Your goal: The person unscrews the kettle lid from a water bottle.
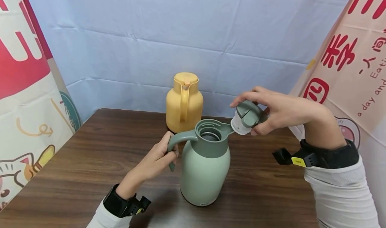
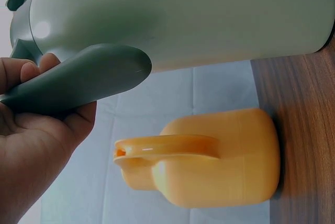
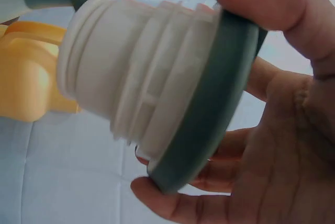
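A light green thermos jug point(image 1: 205, 174) stands upright on the table, its dark green mouth uncovered. My left hand point(image 1: 159, 154) grips the jug's handle point(image 2: 99, 75), fingers wrapped round it in the left wrist view. Up at the right of the spout, my right hand point(image 1: 280, 110) holds the jug's lid point(image 1: 249, 114) tilted, pinching its green rim between thumb and fingers. The right wrist view shows the lid's white threaded plug point(image 3: 141, 72) facing the jug. Whether the plug touches the spout I cannot tell.
Behind the green jug, a yellow thermos jug point(image 1: 184, 104) with its lid on stands near the back edge of the brown wooden table point(image 1: 99, 161). A pale blue cloth point(image 1: 150, 37) hangs behind, with printed cloths point(image 1: 356, 60) at both sides.
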The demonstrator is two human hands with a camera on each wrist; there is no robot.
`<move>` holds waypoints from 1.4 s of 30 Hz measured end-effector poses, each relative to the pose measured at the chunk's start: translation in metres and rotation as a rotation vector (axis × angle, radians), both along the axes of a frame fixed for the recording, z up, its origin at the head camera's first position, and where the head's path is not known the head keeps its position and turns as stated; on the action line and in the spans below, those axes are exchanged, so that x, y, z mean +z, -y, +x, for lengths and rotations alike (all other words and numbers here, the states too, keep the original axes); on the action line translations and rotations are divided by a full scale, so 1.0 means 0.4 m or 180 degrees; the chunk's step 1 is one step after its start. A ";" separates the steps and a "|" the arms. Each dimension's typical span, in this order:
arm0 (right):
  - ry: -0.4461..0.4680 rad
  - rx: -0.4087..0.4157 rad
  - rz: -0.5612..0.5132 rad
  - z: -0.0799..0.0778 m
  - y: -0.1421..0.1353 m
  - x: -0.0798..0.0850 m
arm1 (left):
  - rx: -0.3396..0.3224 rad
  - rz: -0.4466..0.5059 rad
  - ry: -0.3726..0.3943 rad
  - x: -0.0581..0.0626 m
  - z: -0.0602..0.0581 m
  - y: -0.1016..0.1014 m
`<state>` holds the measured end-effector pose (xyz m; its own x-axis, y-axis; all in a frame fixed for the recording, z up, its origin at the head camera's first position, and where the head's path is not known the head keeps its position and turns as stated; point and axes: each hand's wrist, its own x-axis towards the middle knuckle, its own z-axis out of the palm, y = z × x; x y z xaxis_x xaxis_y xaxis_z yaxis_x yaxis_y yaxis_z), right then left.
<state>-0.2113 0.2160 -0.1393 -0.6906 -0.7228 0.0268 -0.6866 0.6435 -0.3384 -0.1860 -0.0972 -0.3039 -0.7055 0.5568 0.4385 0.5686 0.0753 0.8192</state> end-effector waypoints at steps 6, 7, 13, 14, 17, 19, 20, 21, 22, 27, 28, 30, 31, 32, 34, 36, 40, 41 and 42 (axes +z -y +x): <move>0.0013 -0.0033 -0.0022 0.000 -0.025 -0.010 | -0.0001 -0.0008 -0.0013 -0.007 -0.005 -0.001; 0.0033 -0.0050 -0.0033 0.000 -0.030 -0.012 | 0.0008 -0.0014 0.0000 -0.013 -0.010 0.000; 0.0128 -0.0145 -0.0056 -0.004 -0.054 -0.032 | 0.0005 -0.0010 -0.0007 -0.060 -0.041 0.005; 0.0118 -0.0137 -0.0045 -0.006 -0.056 -0.037 | 0.0001 -0.0002 -0.0010 -0.063 -0.043 0.005; 0.0078 -0.0056 -0.0010 -0.016 -0.061 -0.058 | -0.0010 0.0012 0.0005 -0.063 -0.044 0.005; 0.0059 -0.0009 0.0008 -0.021 -0.064 -0.072 | -0.0011 0.0009 0.0030 -0.057 -0.042 0.004; 0.0063 -0.0002 0.0014 -0.024 -0.065 -0.079 | -0.0013 0.0002 0.0031 -0.049 -0.037 0.002; 0.0081 -0.0011 0.0015 -0.026 -0.067 -0.085 | -0.0019 -0.0003 0.0038 -0.042 -0.031 0.001; 0.0101 -0.0028 0.0017 -0.027 -0.069 -0.091 | -0.0019 -0.0008 0.0045 -0.033 -0.026 -0.001; 0.0106 -0.0135 0.0099 -0.030 -0.070 -0.111 | -0.0014 -0.0007 0.0006 -0.001 -0.004 -0.004; 0.0098 -0.0165 0.0131 -0.030 -0.068 -0.115 | -0.0004 -0.0008 -0.0003 0.003 -0.002 -0.004; 0.0097 -0.0257 0.0210 -0.029 -0.064 -0.123 | 0.0004 -0.0005 -0.0016 0.005 0.000 -0.003; 0.0111 -0.0312 0.0251 -0.029 -0.062 -0.128 | 0.0005 -0.0005 -0.0019 0.005 0.000 -0.003; 0.0125 -0.0351 0.0290 -0.029 -0.059 -0.134 | 0.0003 -0.0003 -0.0023 0.005 0.000 -0.002; 0.0168 -0.0439 0.0383 -0.028 -0.055 -0.145 | 0.0013 -0.0013 -0.0015 0.005 0.000 -0.002; 0.0237 -0.0500 0.0460 -0.028 -0.051 -0.156 | 0.0006 -0.0016 -0.0029 0.004 -0.001 -0.001; 0.0304 -0.0525 0.0573 -0.033 -0.044 -0.180 | -0.0005 -0.0008 -0.0075 0.002 0.000 0.000; 0.0315 -0.0527 0.0584 -0.033 -0.043 -0.185 | -0.0010 -0.0004 -0.0083 0.002 0.000 0.000; 0.0314 -0.0522 0.0594 -0.034 -0.042 -0.191 | -0.0013 0.0000 -0.0094 0.001 -0.001 0.000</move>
